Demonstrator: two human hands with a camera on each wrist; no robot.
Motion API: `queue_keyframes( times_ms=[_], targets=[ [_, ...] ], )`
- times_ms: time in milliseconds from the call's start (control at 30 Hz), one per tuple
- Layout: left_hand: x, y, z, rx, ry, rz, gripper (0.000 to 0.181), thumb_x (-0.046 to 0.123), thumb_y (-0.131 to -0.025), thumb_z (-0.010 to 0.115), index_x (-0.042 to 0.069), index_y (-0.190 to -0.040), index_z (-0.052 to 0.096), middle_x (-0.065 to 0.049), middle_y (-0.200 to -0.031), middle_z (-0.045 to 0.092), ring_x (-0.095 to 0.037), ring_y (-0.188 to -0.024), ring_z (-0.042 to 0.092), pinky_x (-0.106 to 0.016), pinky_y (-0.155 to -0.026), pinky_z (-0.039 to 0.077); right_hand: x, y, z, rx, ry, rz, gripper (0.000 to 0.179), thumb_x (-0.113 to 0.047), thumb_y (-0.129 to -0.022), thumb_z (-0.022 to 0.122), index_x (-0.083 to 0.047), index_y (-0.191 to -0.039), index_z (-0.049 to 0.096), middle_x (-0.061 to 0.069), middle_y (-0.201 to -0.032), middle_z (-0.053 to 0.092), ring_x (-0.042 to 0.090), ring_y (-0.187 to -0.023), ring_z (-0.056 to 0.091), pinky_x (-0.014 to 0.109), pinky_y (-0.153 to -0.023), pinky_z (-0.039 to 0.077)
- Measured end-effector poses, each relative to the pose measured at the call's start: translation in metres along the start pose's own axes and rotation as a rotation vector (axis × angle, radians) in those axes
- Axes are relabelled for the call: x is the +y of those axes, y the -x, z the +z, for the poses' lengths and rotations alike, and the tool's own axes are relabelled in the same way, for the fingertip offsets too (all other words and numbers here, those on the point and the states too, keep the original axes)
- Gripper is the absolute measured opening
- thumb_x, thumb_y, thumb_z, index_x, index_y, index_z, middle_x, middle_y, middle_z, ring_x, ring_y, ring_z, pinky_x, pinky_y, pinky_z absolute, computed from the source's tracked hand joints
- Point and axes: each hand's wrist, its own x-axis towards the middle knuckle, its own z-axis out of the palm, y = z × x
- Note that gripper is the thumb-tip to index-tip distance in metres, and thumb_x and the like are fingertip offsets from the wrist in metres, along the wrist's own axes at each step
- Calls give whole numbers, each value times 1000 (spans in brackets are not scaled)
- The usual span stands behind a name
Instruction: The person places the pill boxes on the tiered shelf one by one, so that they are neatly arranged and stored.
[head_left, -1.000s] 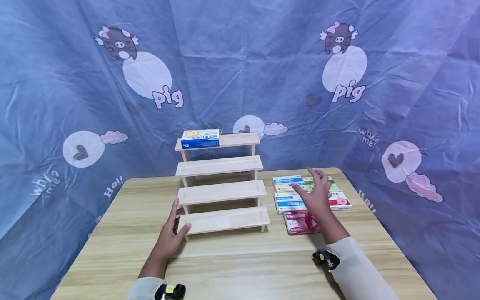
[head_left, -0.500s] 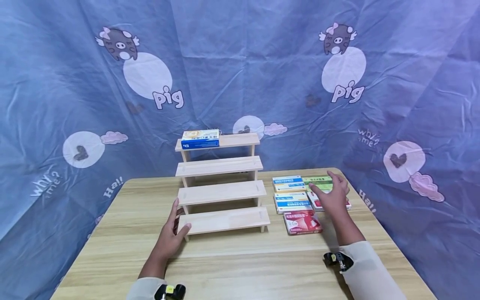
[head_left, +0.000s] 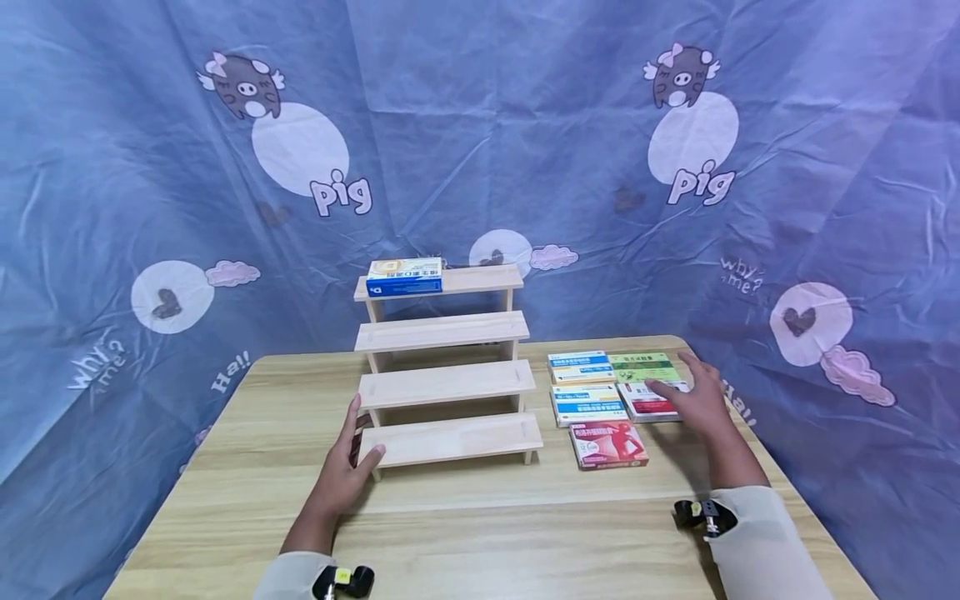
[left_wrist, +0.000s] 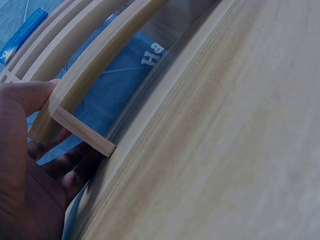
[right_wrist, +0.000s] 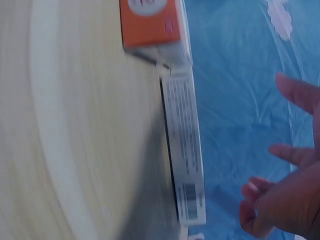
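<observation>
A pale wooden four-step rack [head_left: 450, 439] stands on the table. My left hand [head_left: 347, 475] holds its lower left end, thumb on the bottom step and fingers beneath it, as the left wrist view confirms. On the top step lies a blue-and-white box [head_left: 405, 279]. My right hand [head_left: 701, 404], fingers spread, hovers at the right side of a white-and-red box [head_left: 647, 407]; in the right wrist view that hand [right_wrist: 287, 195] holds nothing. Beside that box are a green box [head_left: 643, 367], a blue-and-white box [head_left: 588, 407] and a blue-and-yellow box [head_left: 579, 368]. A red box [head_left: 609, 446] lies in front.
The wooden table [head_left: 480, 542] extends in front of the rack and boxes. A blue curtain [head_left: 480, 125] with pig prints hangs close behind the table and along its sides.
My right hand has moved to the right across the boxes, uncovering the red, green and white-and-red ones. My left hand has stayed on the rack.
</observation>
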Motion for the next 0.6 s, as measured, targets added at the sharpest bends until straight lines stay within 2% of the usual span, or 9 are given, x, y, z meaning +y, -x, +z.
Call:
queue_keyframes(
  times_ms=[167, 333, 467, 600],
  targets=[
    [2, -1, 0, -3, -3, -4, 93, 21, -111, 66, 25, -179, 3, -29, -169, 43, -53, -152, 50, -52, -120, 47, 17, 2, -9, -49, 28, -54, 107, -34, -97, 80, -1, -174, 14, 47, -170, 5, 70, -153, 13, 84, -120, 22],
    [2, 1, 0, 4, -11, -9, 93, 19, -110, 67, 25, -179, 4, -28, -168, 45, -53, -151, 51, -35, -118, 48, 29, 4, -15, -95, 66, -103, 108, -27, -95, 80, 3, -173, 12, 51, -167, 3, 73, -150, 10, 87, -115, 19],
    [2, 3, -1, 15, -14, -12, 93, 17, -110, 67, 26, -179, 5, -28, -166, 47, -54, -149, 53, -21, -113, 46, 35, 1, -18, -134, 84, -123, 107, -29, -95, 81, 5, -172, 14, 51, -167, 7, 74, -150, 11, 87, -116, 17],
    [1, 1, -1, 5, -5, -6, 93, 17, -110, 67, 26, -179, 4, -28, -167, 45, -53, -149, 52, -23, -113, 46, 42, -2, -17, -164, 67, -155, 106, -25, -94, 81, 8, -171, 15, 50, -168, 13, 72, -153, 11, 85, -121, 14]
  ],
)
